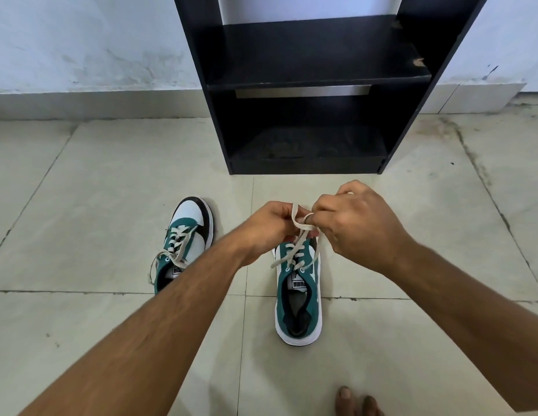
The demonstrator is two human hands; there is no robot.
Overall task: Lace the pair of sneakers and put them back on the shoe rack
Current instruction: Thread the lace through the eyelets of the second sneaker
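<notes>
Pale floor tiles [111, 181] are carrying 2 green sneakers [297, 295] before the black shoe rack [306, 85]. We are pinching the cream lace [300, 223] over the right-side sneaker, our left hand [267, 226] and right hand [357, 223] fingers clamped on it.

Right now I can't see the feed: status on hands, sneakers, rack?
Left hand and right hand both pinching the lace over the right sneaker. Left sneaker laced, ends loose. Shoe rack shelves bare, path open.
</notes>
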